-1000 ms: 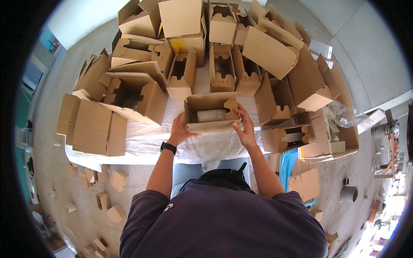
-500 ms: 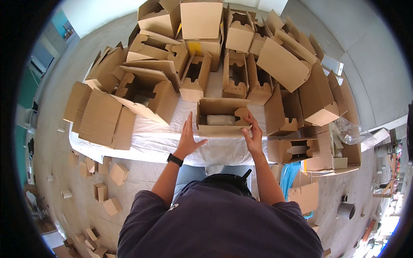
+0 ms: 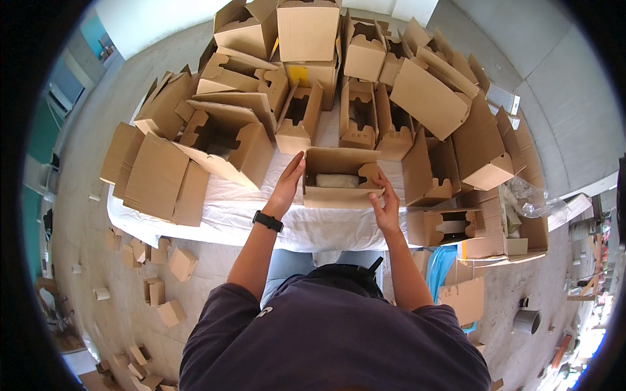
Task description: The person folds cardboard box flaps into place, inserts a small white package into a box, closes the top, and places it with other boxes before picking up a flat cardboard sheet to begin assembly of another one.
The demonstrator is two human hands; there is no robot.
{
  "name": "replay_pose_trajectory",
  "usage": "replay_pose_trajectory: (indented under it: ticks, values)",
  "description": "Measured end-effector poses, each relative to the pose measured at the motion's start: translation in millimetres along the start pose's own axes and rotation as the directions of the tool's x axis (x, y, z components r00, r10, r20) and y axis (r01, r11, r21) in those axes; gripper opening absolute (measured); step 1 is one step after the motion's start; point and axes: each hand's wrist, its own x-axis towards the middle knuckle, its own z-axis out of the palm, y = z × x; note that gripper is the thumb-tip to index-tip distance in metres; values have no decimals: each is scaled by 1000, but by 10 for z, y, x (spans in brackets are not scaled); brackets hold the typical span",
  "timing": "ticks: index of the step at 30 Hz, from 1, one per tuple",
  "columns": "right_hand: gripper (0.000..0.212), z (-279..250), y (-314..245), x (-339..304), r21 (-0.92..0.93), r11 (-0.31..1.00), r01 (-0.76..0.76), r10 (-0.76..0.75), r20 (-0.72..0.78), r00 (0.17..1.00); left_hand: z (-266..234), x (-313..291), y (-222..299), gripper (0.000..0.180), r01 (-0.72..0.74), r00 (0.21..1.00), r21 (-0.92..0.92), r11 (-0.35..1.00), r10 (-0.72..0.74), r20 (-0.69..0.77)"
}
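An open cardboard box (image 3: 344, 198) stands on the white-covered table right in front of me, its long back flap raised. Inside lies a pale, rounded bundle (image 3: 337, 180) that looks wrapped; its contents are hidden. My left hand (image 3: 287, 185), with a black watch at the wrist, rests against the left end of the box, fingers stretched out and lying flat. At the other end my right hand (image 3: 386, 204) grips the corner, thumb on the front wall and fingers around the notched end wall.
Several open cardboard boxes crowd the table, including a wide one (image 3: 251, 156) at left and a narrow one (image 3: 358, 135) behind. Right of me, a large carton (image 3: 535, 238) holds clear plastic. Small boxes (image 3: 183, 262) litter the floor at left; a grey cylinder (image 3: 527, 320) lies at right.
My left hand has moved in from beside the box to touch its left end, its fingers coming closer together. The box sits slightly further right; my right hand stays at its right end.
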Motion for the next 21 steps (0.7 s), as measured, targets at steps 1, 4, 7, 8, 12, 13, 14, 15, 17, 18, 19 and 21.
replay_pose_trajectory:
  ticks: [1,4,7,8,12,13,14,15,17,18,19,21]
  values:
    - [43,1,-26,0,11,1000,-8,8,-3,1000,2,13,13,59,-2,1000,-15,1000,2,12]
    - [43,-14,-33,-5,-21,999,-36,37,3,999,121,-48,118,58,41,998,-130,991,-33,60]
    - [44,9,38,-3,-22,1000,19,-19,-7,1000,182,-80,158,57,50,997,-178,983,-38,72]
    - [45,18,-5,-4,-26,1000,3,-3,-7,1000,180,-93,150,57,47,997,-179,983,-36,67]
    - [46,20,-88,-1,-63,998,-26,26,-2,1000,158,-97,143,58,56,997,-158,986,-46,65]
    - [46,12,-80,-2,-77,997,-23,24,1,1000,165,-99,145,59,57,997,-153,987,-47,67]
    - [46,14,-63,1,-70,997,-9,9,-1,1000,166,-93,155,59,55,996,-146,988,-45,71]
    - [46,17,-38,-1,-63,998,6,-6,-3,1000,163,-90,149,60,65,997,-87,994,-61,47]
    - [45,24,-14,-2,-58,998,21,-22,-11,1000,180,-98,137,61,91,996,28,995,-91,-2]
    - [45,28,-7,-4,-60,998,22,-23,-16,1000,219,-102,138,60,67,998,20,998,-67,-5]
    - [45,32,-3,-6,-63,998,22,-23,-21,1000,279,-102,136,59,43,999,12,999,-43,-8]
    - [45,37,-56,-10,-69,998,-12,11,-17,1000,316,-96,95,56,14,999,-24,1000,-15,-33]
